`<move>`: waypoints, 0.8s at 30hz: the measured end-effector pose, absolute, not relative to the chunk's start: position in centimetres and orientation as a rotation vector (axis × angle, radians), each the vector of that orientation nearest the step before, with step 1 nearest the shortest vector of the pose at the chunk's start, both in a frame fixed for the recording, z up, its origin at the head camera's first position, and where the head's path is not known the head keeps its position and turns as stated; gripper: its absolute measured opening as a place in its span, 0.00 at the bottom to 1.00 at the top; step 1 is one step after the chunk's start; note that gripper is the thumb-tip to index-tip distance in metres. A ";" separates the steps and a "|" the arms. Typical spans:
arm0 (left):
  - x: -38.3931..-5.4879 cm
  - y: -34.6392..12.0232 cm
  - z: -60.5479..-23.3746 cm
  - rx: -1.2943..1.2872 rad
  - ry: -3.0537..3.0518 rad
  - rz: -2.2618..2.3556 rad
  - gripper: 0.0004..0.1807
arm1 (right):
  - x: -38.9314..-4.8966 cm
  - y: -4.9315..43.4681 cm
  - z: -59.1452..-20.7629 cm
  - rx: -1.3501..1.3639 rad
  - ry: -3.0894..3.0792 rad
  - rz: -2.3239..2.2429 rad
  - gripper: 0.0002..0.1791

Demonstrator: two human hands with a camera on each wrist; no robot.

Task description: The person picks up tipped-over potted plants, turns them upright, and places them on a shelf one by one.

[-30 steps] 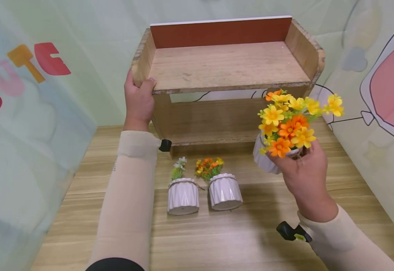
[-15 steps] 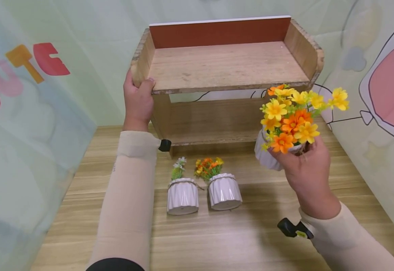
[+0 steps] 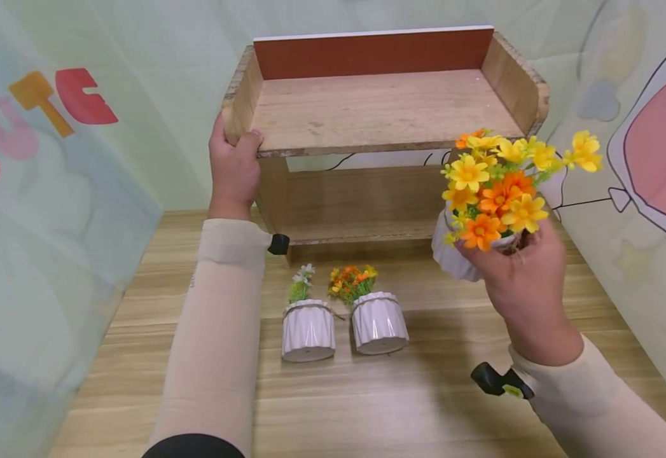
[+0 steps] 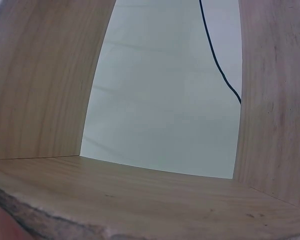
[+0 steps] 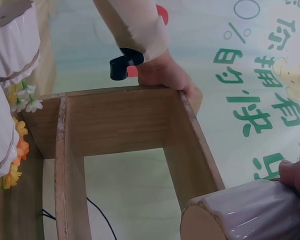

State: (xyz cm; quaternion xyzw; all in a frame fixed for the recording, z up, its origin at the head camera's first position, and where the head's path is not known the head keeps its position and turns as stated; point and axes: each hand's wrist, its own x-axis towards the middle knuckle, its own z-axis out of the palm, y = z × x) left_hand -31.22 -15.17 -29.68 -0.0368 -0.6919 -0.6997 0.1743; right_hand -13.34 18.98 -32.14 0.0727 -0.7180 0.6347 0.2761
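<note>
In the head view my left hand grips the left end of a two-tier wooden shelf, its thumb over the upper board's front corner. My right hand holds a white ribbed flowerpot with yellow and orange artificial flowers, raised before the shelf's right end. In the right wrist view this pot is tipped, its base showing. Two more white pots lie on the table with their bases toward me: one with white flowers, one with small orange flowers.
The wood-grain table runs beneath the shelf. A printed cloth backdrop hangs behind and at both sides. Through the shelf's open back in the left wrist view I see pale cloth with a dark line.
My right hand has moved slightly up and to the right with the flowerpot. My left hand, the shelf and the two lying pots stay where they were.
</note>
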 end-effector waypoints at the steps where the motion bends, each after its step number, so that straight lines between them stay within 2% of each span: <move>1: -31.2 -15.2 -29.7 -0.105 -1.958 -1.984 0.35 | -13.3 18.9 -32.1 0.192 -1.935 1.701 0.43; 24: -31.2 -15.0 -29.8 -0.111 -1.942 -1.978 0.35 | -14.3 18.8 -30.9 0.199 -1.904 1.711 0.41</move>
